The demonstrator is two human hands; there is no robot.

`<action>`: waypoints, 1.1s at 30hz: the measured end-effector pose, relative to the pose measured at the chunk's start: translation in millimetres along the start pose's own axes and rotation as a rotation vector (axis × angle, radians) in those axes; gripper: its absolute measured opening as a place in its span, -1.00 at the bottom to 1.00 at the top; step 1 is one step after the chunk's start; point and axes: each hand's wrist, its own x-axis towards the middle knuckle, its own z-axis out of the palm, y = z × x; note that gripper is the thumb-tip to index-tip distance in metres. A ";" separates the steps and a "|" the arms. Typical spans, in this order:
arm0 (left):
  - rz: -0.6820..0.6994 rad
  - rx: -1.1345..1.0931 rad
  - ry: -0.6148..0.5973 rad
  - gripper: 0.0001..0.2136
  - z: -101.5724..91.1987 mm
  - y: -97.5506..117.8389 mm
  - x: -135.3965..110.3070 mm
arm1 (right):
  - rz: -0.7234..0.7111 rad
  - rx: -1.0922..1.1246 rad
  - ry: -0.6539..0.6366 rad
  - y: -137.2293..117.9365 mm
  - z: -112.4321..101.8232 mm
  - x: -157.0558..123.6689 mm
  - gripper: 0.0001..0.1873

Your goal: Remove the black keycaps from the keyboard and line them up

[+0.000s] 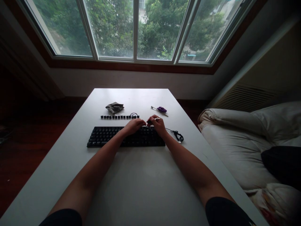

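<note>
A black keyboard point(105, 135) lies across the white table, its row of keys partly hidden under my hands and forearms. Over its back edge, my left hand point(134, 126) is closed, fingertips drawn together close to the right hand; whatever they pinch is too small to tell. Beside it, my right hand point(158, 124) grips a small dark thing with a thin shiny part sticking out, whose kind I cannot make out. Just behind the keyboard stands a line of black keycaps point(115, 117), with a thin dark wire loop point(134, 115) at its right end.
A crumpled grey cloth point(114, 107) lies at the back left of the table point(145, 175). Further right are a purple bundle point(161, 109) and a thin white-tipped stick point(154, 108). A coiled black cable point(178, 136) rests right of the keyboard. A pale sofa point(230, 138) stands alongside.
</note>
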 end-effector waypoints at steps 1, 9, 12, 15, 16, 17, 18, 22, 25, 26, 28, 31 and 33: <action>0.004 -0.040 -0.011 -0.69 -0.8 -0.5 0.1 | 0.006 0.022 -0.009 0.2 -0.3 0.5 -0.55; -0.044 -0.199 -0.062 -0.67 -3.8 -3.5 -1.9 | 0.112 0.166 -0.015 7.0 0.7 5.0 -0.57; 0.003 -0.155 -0.039 -0.72 -2.3 -3.6 -1.2 | 0.127 0.166 -0.045 8.2 -0.8 5.7 -0.57; -0.012 -0.176 -0.037 -0.70 -1.8 -2.2 -0.8 | 0.117 0.172 -0.051 5.6 -2.2 6.3 -0.59; -0.034 -0.206 -0.046 -0.68 -2.0 -1.6 -0.9 | 0.119 0.172 -0.048 4.0 -2.4 6.5 -0.59; -0.063 -0.244 -0.056 -0.64 -2.4 -0.9 -1.0 | 0.123 0.172 -0.046 2.4 -2.6 6.8 -0.59; -0.092 -0.286 -0.069 -0.61 -2.8 -0.3 -1.1 | 0.126 0.174 -0.046 0.8 -2.7 7.0 -0.59; -0.175 -0.427 -0.118 -0.55 -5.4 2.4 -1.5 | 0.111 0.198 -0.067 -2.7 -3.5 7.0 -0.59; -0.210 -0.500 -0.132 -0.58 -8.2 4.5 -2.3 | 0.099 0.205 -0.092 -3.1 -4.7 6.4 -0.60; -0.225 -0.532 -0.130 -0.59 -9.2 5.0 -2.6 | 0.094 0.210 -0.097 -3.5 -5.1 6.1 -0.61; -0.261 -0.607 -0.132 -0.60 -10.4 5.0 -3.4 | 0.081 0.228 -0.109 -4.9 -5.6 5.6 -0.63; -0.320 -0.691 -0.136 -0.61 -9.0 1.6 -3.1 | 0.063 0.246 -0.130 -8.4 -5.3 4.6 -0.66; -0.361 -0.668 -0.089 -0.63 -5.6 -2.4 -1.4 | 0.068 0.233 -0.145 -10.4 -4.5 3.8 -0.66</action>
